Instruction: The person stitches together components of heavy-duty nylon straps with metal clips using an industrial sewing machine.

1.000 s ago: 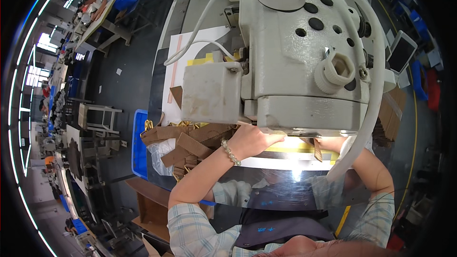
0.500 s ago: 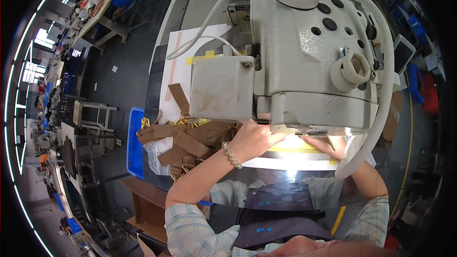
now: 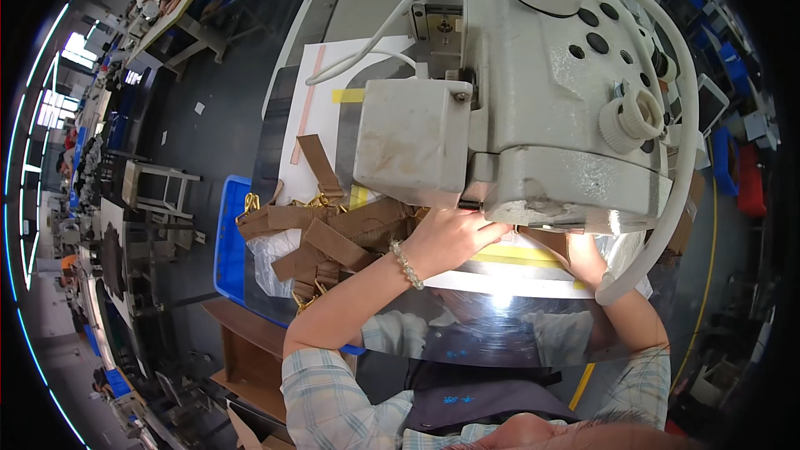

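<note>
Both of my hands are beneath the front of a pale grey sewing machine head [image 3: 575, 117]. My left hand [image 3: 454, 242] comes in from the left, a beaded bracelet on its wrist; its thumb points right and its fingers look bent together, their tips hidden under the head. On the other side, my right hand [image 3: 586, 257] is closed at the edge of a brown strap [image 3: 546, 241], which runs under the machine; most of its fingers are out of sight. White sheeting with yellow tape [image 3: 517, 257] lies brightly lit below the hands.
Left of the machine lies a heap of brown straps [image 3: 342, 242] with gold metal hooks, partly over a blue bin [image 3: 229, 262]. A white cable [image 3: 685, 117] loops down the right side. An open cardboard box [image 3: 250, 358] stands below the table's left edge.
The view has shifted slightly, so the machine appears further right. More of the brown strap shows beside my right hand. My left hand stays under the machine's front edge.
</note>
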The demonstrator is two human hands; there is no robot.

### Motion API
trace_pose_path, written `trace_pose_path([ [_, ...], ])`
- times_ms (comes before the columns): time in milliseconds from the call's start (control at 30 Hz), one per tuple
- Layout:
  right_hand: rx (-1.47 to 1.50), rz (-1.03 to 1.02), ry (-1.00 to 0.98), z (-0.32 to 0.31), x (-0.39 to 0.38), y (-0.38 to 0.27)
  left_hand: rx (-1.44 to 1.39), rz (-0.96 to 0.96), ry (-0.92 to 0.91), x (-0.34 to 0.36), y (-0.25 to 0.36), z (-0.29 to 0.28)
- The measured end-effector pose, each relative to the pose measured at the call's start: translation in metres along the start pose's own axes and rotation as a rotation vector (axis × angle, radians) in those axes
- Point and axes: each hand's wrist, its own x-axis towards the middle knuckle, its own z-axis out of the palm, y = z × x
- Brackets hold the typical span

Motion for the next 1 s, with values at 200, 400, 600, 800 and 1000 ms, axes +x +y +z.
trace_pose_path([
  [200, -1.288, -0.292, -0.122, -0.04, 0.003, 0.008, -0.025, 0.061, 0.173, 0.005, 0.0, 0.005],
  [400, -1.258, -0.425, -0.06, -0.008, 0.002, -0.01, -0.042, -0.011, 0.035, 0.003, -0.002, 0.006],
  [600, -1.295, -0.578, -0.012, -0.011, 0.001, -0.005, -0.099, 0.089, 0.173, 0.005, -0.004, 0.009],
  [800, -1.264, -0.682, -0.09, -0.012, 0.002, -0.001, -0.229, 0.036, 0.193, 0.004, -0.008, 0.012],
  [1000, -1.44, -0.772, -0.201, -0.009, 0.0, -0.004, -0.334, -0.086, 0.101, -0.001, -0.005, 0.011],
])
